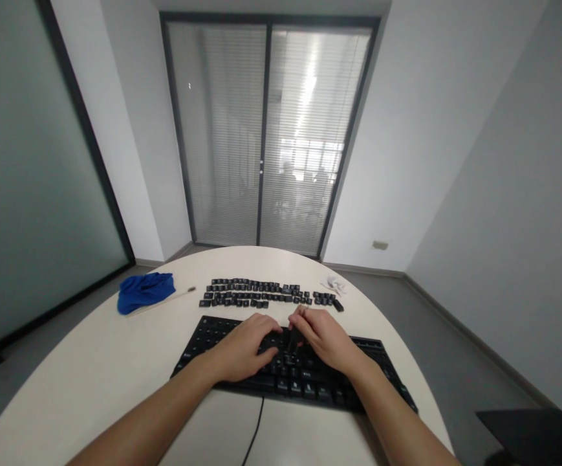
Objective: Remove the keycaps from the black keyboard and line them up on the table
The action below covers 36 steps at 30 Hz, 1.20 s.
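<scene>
Nearer than the left hand trails a thin black cable. That hand, thumb and fingers parted, touches a black rectangular plastic keyboard; the right hand, curled closed above it, pinches a slim dark object, too blurred to identify. Beyond both, small black keycaps form rows.

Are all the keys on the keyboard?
No, some are off: loose keycaps lie in rows on the table, beyond the keyboard.
</scene>
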Each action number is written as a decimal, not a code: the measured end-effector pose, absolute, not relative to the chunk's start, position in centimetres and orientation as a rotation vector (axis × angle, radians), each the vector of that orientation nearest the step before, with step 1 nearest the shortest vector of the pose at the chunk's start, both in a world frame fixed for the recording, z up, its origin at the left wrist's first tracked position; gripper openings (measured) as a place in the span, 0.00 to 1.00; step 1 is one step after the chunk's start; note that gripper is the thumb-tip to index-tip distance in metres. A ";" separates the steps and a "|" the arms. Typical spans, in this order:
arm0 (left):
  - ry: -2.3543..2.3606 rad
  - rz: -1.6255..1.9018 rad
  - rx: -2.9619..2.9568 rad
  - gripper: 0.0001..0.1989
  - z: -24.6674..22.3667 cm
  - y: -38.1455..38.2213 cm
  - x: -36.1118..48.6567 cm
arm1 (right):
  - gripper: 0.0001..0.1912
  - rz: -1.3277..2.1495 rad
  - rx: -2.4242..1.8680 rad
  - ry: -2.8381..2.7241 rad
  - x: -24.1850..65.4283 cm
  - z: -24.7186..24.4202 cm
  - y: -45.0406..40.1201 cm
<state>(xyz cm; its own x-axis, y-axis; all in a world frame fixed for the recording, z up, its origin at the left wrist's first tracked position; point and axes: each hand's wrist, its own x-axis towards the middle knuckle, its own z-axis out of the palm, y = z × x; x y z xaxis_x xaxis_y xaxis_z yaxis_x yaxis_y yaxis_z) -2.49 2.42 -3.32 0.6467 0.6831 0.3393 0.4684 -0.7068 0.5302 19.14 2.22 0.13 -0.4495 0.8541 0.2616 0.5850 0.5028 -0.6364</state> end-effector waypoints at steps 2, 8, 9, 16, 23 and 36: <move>0.914 0.748 2.477 0.15 -3.3 2.5 -2.6 | 0.18 0.574 -1.143 -2.260 18.7 0.4 1.7; 0.908 0.748 2.530 0.15 -3.2 2.4 -2.5 | 0.17 0.568 -1.086 -2.300 18.0 0.2 1.4; 0.899 0.740 2.546 0.16 -3.1 2.3 -2.5 | 0.17 0.629 -1.101 -2.252 18.1 -0.1 1.6; 0.897 0.681 2.543 0.12 -2.9 2.0 -1.8 | 0.20 1.054 -1.154 -1.832 18.6 -2.3 3.5; 0.977 0.818 2.402 0.08 -3.8 1.7 -0.6 | 0.21 1.081 -1.152 -1.767 18.7 -2.6 3.9; 1.029 0.897 2.275 0.14 -3.9 1.8 -0.7 | 0.25 1.017 -1.194 -1.624 18.7 -3.3 4.7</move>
